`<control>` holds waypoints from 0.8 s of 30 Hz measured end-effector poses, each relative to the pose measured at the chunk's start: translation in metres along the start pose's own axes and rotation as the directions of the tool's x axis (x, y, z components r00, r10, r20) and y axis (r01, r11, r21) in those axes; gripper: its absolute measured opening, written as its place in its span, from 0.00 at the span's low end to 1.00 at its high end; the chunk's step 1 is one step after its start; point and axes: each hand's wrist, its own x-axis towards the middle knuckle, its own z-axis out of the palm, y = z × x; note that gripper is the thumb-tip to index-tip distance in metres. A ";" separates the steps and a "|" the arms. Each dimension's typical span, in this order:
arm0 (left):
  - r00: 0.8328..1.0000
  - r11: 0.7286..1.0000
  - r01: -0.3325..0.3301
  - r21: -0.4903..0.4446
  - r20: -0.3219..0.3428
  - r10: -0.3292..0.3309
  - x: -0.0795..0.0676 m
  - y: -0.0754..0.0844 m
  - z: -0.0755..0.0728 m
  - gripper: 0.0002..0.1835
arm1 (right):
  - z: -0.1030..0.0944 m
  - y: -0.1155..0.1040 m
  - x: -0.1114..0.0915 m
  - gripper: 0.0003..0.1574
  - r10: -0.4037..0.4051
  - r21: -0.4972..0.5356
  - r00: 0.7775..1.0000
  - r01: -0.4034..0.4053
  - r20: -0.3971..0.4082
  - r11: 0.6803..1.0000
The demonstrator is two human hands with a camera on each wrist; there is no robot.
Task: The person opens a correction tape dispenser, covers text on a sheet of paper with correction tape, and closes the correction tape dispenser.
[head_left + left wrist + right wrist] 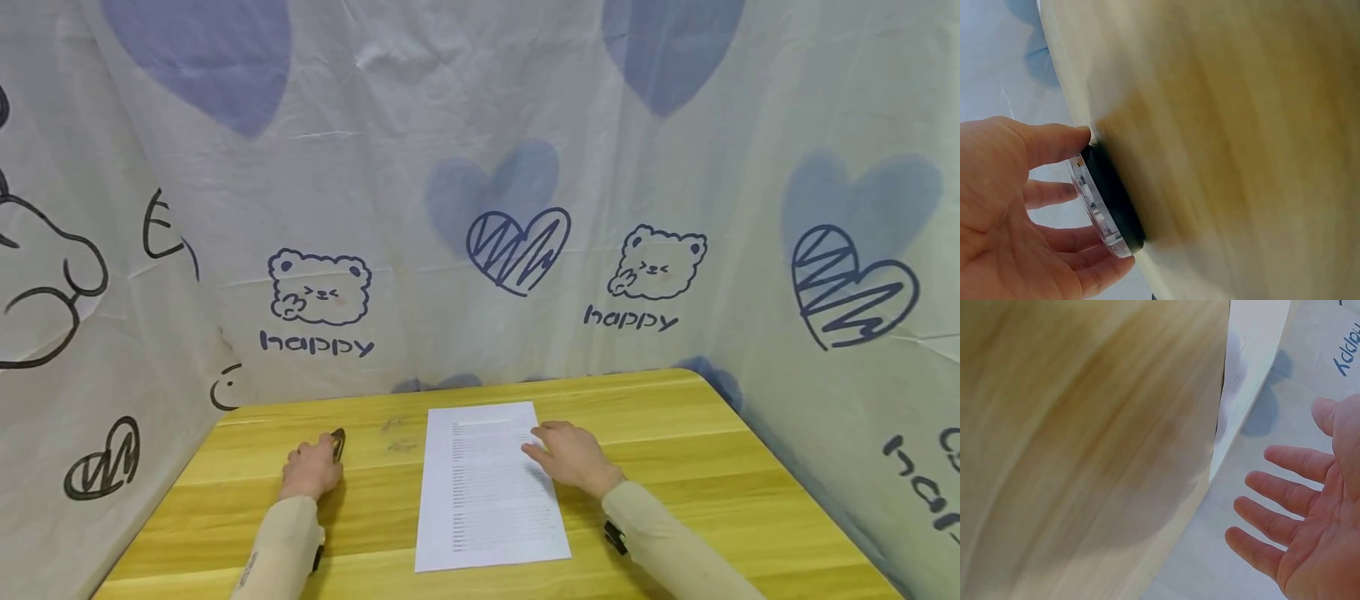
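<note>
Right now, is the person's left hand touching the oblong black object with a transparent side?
Touching. The left wrist view shows the left hand gripping the black object, thumb at one end, fingertip at the other.

Cream sleeves [667,533] worn, lower frame; dark marking [247,569] seen on left one; small black piece [615,537] seen against each.

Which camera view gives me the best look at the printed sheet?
The head view: it shows nearly the whole printed sheet flat on the table, with only the right hand overlapping its right edge. The right wrist view catches just a slanted strip of it; the left wrist view shows none.
</note>
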 end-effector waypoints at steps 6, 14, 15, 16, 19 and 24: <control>1.000 0.998 0.001 -0.064 -0.025 -0.002 0.002 0.001 0.000 0.31 | -0.002 -0.001 0.001 0.31 -0.004 -0.007 1.000 0.004 -0.012 1.000; 0.997 0.999 0.006 -0.048 -0.072 -0.009 0.006 0.008 0.004 0.38 | -0.004 -0.007 0.001 0.30 -0.025 -0.014 1.000 0.025 0.005 1.000; 0.997 0.999 0.002 -0.045 -0.071 -0.005 0.006 0.010 0.005 0.38 | -0.004 -0.009 0.001 0.30 -0.030 -0.015 0.999 0.031 0.010 0.999; 0.998 0.999 -0.004 -0.046 -0.070 0.001 0.006 0.012 0.006 0.38 | -0.004 -0.010 0.002 0.31 -0.036 -0.015 0.999 0.036 0.013 0.999; 0.998 0.997 -0.023 -0.074 -0.063 0.018 0.006 0.018 0.008 0.38 | -0.003 -0.012 0.002 0.30 -0.037 -0.019 0.999 0.038 0.010 0.999; 0.997 0.991 -0.064 -0.115 -0.056 0.058 0.007 0.032 0.008 0.40 | -0.003 -0.014 0.005 0.29 -0.040 -0.019 0.999 0.040 -0.018 0.999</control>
